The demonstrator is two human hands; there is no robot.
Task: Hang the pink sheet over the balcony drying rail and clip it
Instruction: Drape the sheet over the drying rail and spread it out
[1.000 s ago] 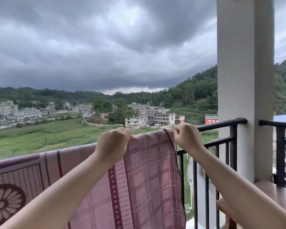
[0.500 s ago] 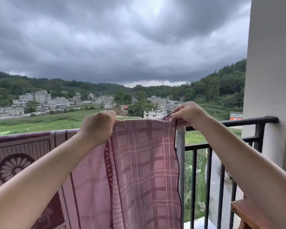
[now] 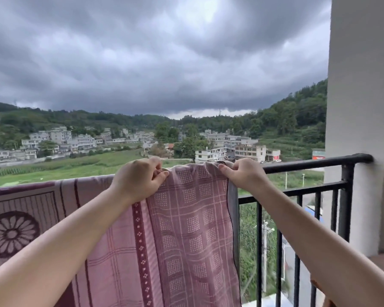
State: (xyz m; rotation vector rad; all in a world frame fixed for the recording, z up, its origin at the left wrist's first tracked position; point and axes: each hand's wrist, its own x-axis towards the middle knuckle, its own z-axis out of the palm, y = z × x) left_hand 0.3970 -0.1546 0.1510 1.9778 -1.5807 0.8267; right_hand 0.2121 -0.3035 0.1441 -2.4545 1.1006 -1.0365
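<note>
Two bare hands are seen in the head view, both raised to the top of a black metal balcony rail [image 3: 315, 162]. The pink sheet [image 3: 186, 229] is draped over that rail and hangs down on the near side, so that the bars are covered from the left edge of the picture to roughly the middle. A pale grid of dotted squares is printed on the cloth, a dark red band with small diamonds runs down it below the left wrist, and a round flower-like medallion is shown on it at the far left.

The upper edge of the sheet is pinched by the left hand [image 3: 140, 180], whose fingers are curled closed on a fold of cloth at the top of the rail. The sheet's right top corner is gripped by the right hand [image 3: 242, 173], with the thumb laid along the near face and the fingers bent over the top. The two hands are set near each other, with a short span of fabric between them. The sheet's right edge is seen to fall straight down just beside the bare bars.

To the right, the rail is joined to a white pillar [image 3: 359, 107]. Beyond the rail, green fields, pale buildings, wooded hills and a heavy grey sky are visible.
</note>
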